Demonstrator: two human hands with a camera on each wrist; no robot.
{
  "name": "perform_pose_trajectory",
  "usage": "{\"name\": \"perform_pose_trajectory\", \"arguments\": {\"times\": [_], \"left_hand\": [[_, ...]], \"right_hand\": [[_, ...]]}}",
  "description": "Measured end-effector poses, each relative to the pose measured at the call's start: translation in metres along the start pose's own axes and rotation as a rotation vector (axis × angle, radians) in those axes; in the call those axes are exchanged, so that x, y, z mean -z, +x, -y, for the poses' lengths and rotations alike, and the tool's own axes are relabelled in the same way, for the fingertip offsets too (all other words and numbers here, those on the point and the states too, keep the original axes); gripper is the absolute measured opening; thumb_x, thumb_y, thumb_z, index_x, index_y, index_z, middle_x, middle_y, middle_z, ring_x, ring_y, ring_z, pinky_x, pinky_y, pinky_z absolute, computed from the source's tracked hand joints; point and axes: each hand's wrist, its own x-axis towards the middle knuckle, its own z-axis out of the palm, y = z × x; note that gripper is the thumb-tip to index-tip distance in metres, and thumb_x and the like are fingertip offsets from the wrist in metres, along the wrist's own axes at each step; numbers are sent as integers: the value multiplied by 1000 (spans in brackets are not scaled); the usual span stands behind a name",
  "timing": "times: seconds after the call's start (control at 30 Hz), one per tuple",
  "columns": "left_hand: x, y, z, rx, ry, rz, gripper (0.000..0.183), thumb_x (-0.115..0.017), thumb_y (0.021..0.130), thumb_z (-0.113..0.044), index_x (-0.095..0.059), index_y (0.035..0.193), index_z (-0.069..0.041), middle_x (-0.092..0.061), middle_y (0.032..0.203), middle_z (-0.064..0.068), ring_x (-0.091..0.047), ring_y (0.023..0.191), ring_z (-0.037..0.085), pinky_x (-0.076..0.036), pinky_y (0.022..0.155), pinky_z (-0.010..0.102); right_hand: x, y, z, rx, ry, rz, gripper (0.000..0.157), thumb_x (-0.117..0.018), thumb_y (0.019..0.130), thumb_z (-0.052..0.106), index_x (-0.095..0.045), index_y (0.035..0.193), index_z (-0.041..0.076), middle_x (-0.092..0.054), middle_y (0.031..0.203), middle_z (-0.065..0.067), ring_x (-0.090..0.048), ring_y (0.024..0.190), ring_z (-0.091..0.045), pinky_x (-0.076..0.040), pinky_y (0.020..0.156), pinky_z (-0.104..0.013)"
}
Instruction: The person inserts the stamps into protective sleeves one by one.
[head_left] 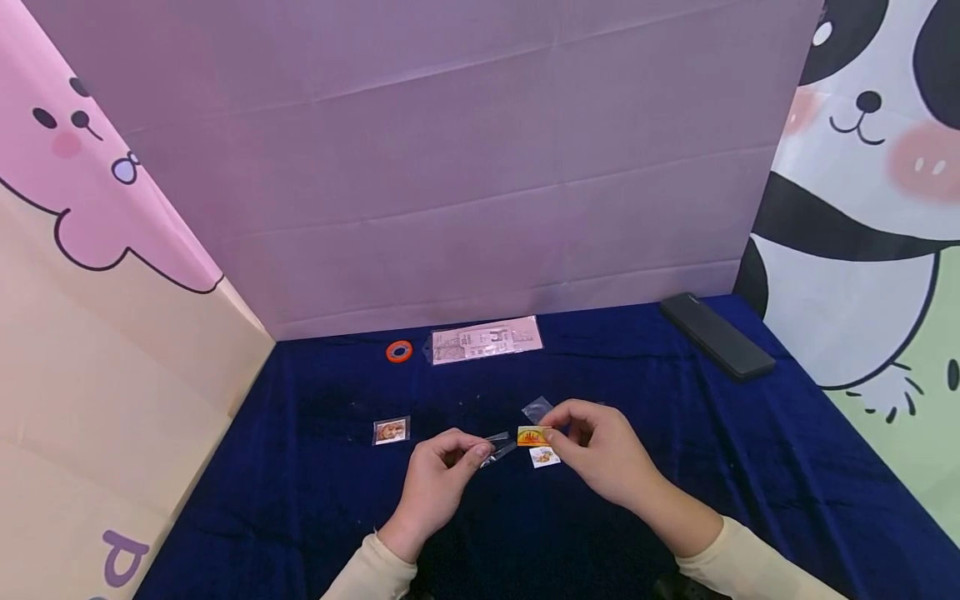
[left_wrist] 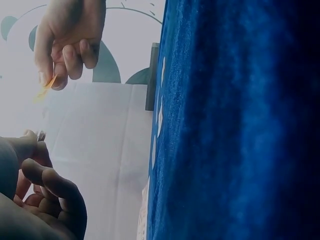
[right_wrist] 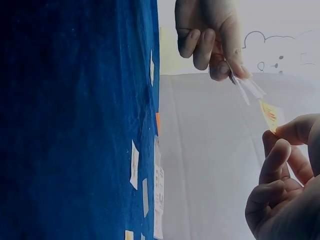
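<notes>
One sleeve [right_wrist: 255,88] sits pinched in our left hand [head_left: 442,475], and our right hand [head_left: 602,450] pinches a card [head_left: 532,437] that might buckle if it catches the sleeve's edge.

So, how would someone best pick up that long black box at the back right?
Probably by its two long edges, near the middle, coming from above: the black box lies flat and is much longer than wide. The right hand is nearer, but it pinches a yellow card.
</notes>
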Motion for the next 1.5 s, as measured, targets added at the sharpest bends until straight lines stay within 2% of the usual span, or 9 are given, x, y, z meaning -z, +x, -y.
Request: {"name": "perform_pose_trajectory", "arguments": {"times": [0.33, 0.8, 1.13, 1.5], "left_hand": [[-1, -1, 1, 18, -37, 19, 7, -76, 96, -16, -82, 97, -12, -72, 90, 2, -62, 76, 10, -49, 67, 22], [-2, -1, 3, 26, -62, 34, 8, -76, 97, -17, -83, 97, -12, -73, 92, 4, -64, 79, 12, -50, 69, 23], [-1, -1, 3, 12, -35, 38, 10, -77, 97, -20, -83, 98, -13, -73, 90, 1, -62, 78, 11, -50, 67, 24], [0, -2, 4, 35, -31, 54, 8, -77, 97, -23, -84, 98, -18, -71, 89, -3, -60, 77, 12, -48, 66, 24]], "right_hand": [[-3, 1, -6, 16, 18, -9, 11, -76, 97, 14, -75, 99, 25, -62, 82, 3, -53, 63, -17, -44, 56, -29], [-7, 2, -8, -10, -6, 21, 10, -76, 96, 16, -75, 97, 26, -63, 80, 4, -54, 62, -17, -43, 52, -28], [-9, 2, -11, -12, -15, 37, 11, -77, 95, 15, -76, 96, 25, -64, 80, 6, -53, 61, -15, -43, 52, -27], [-10, 1, -11, -23, -35, 53, 9, -79, 94, 16, -77, 96, 25, -62, 80, 5, -53, 61, -15, -42, 50, -27]]}}
